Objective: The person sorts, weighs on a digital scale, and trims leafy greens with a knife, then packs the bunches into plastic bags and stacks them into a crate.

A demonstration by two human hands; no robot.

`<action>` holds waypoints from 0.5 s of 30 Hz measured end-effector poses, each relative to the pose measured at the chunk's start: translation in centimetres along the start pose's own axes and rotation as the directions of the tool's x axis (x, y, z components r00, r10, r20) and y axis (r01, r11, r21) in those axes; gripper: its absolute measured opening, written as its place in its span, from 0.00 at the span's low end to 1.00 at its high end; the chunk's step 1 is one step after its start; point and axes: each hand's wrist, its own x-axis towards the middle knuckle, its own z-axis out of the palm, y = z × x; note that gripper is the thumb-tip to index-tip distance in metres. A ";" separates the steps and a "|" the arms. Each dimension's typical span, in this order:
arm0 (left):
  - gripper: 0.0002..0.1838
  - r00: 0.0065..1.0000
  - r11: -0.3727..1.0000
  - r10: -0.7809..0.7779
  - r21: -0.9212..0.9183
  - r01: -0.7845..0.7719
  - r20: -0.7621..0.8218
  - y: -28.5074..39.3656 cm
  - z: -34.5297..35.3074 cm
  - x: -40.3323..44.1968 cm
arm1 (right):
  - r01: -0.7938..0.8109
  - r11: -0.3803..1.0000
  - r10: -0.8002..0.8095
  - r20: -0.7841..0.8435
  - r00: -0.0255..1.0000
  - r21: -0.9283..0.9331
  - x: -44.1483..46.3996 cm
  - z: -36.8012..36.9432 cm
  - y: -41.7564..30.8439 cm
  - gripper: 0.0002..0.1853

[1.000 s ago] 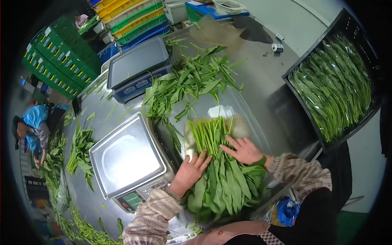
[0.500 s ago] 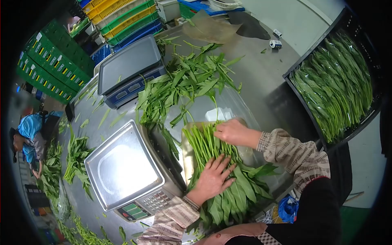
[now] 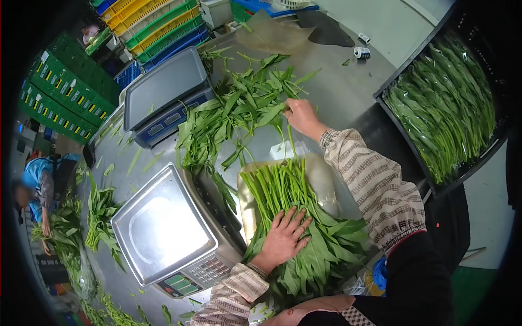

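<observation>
My left hand [image 3: 284, 239] lies flat with spread fingers on a bunch of water spinach [image 3: 312, 255]. The bunch's cut stems point away from me, over a shiny plastic bag or sheet [image 3: 247, 209], and its leaves fan toward my body. My right hand [image 3: 304, 117] is at the near right edge of a loose pile of leafy stems [image 3: 234, 108]. Its fingers are pinched together around what looks like a leafy stem [image 3: 291, 140]; the fingertips are partly hidden. Left of the bunch stands a scale with a bare metal pan [image 3: 163, 223].
A second scale [image 3: 168, 89] stands farther back. At right, a black crate [image 3: 405, 146] holds bagged greens. Stacked crates [image 3: 157, 27] and green crates [image 3: 62, 89] stand behind. A person in blue [image 3: 37, 182] handles greens at the far left. Small cans [image 3: 361, 52] lie at the table's back.
My right hand has moved away from the bunch's stems, up and forward to the loose pile. My left hand stays pressed on the bunch. The whole view has shifted slightly.
</observation>
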 end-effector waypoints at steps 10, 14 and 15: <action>0.28 1.000 1.000 0.015 0.028 -0.015 -0.018 0.2 -0.1 0.0 | -0.311 0.947 0.238 0.461 0.855 0.087 -3.0 -1.3 -0.5 0.23; 0.28 1.000 1.000 0.017 0.018 -0.016 -0.020 0.2 -0.4 0.0 | -0.162 0.814 0.237 -0.066 0.969 0.558 -0.8 -0.7 -0.5 0.16; 0.28 1.000 1.000 0.019 0.023 -0.019 -0.017 0.1 -0.2 0.0 | 0.037 0.757 0.231 -0.320 0.919 0.653 0.5 -3.8 -1.8 0.17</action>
